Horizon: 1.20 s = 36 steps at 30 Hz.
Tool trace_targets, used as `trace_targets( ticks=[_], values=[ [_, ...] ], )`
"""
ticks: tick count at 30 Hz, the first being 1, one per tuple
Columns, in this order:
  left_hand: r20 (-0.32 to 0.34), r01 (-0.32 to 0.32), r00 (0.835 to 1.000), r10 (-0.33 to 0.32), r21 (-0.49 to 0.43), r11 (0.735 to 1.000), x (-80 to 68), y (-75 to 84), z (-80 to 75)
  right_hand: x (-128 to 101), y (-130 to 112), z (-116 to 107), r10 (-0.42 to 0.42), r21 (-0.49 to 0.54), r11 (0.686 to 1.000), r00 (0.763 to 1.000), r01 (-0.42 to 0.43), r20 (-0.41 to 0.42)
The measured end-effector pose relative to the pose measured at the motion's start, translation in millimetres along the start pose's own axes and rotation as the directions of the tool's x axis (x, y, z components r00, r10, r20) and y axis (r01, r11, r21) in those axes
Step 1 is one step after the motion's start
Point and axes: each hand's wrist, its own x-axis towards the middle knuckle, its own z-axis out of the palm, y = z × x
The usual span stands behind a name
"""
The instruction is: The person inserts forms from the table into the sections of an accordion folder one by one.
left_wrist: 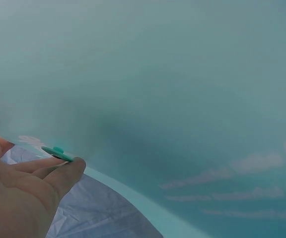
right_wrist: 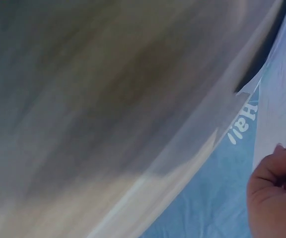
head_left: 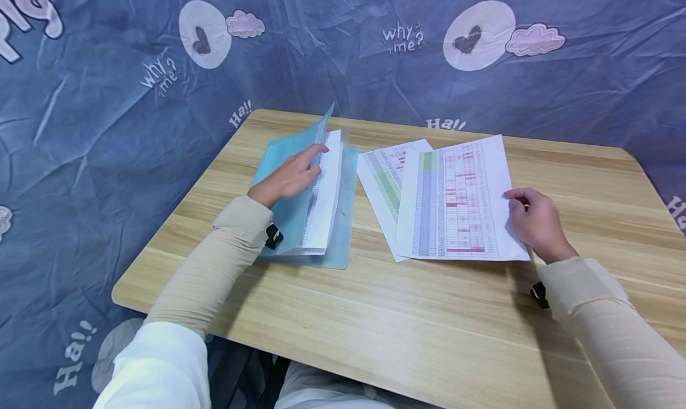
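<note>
**Q:** Head view first, what's in the folder?

**A:** The teal folder (head_left: 300, 206) lies on the left half of the table (head_left: 375, 314), its front cover lifted and standing tilted. Inside is a stack of white printed papers (head_left: 324, 189), edges showing along the right side. The left hand (head_left: 292, 177) rests on the lifted cover, fingers fairly straight and reaching to the edge of the stack; it isn't wrapped around anything. Just right of the folder, two loose sheets lie flat on the table: the top sheet (head_left: 461, 200), with a pink and blue grid, overlaps a lower sheet (head_left: 383, 177) with green columns. The right hand (head_left: 536, 221) sits at the top sheet's right edge, fingers curled, pinching it. A blue cloth (head_left: 107, 99) with "why me?" print hangs behind.

**Q:** Left wrist view, anything more?

**A:** Mostly a teal blur, the folder (left_wrist: 182, 99) right up against the lens. The left hand (left_wrist: 19, 193) is at the bottom left, fingers loosely extended against the cover, with a small green button (left_wrist: 57, 151) just above the fingertips.

**Q:** Right wrist?

**A:** Blurry table (right_wrist: 108, 109) fills most of it. The right hand (right_wrist: 277, 193) is in the lower right corner, fingers curled on the top sheet (right_wrist: 282, 99), and the cloth (right_wrist: 217, 198) shows below.
</note>
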Motion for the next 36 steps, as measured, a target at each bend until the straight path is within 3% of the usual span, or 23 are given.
trace_targets(
  ticks=[8,15,36],
  values=[
    [0.003,-0.009,1.000,0.009,0.000,1.000,0.1,1.1,-0.8,2.6,-1.0,-1.2,0.013,0.052,0.999,0.999,-0.012,-0.030],
    [0.001,-0.005,1.000,0.005,-0.002,1.000,1.1,2.1,-1.3,3.9,-4.0,-1.5,0.039,0.086,0.995,0.999,-0.042,0.035],
    [0.001,-0.001,1.000,0.001,-0.012,1.000,1.1,2.0,-1.7,3.0,-8.5,1.5,-0.107,0.157,0.984,0.981,0.081,0.164]
  ],
)
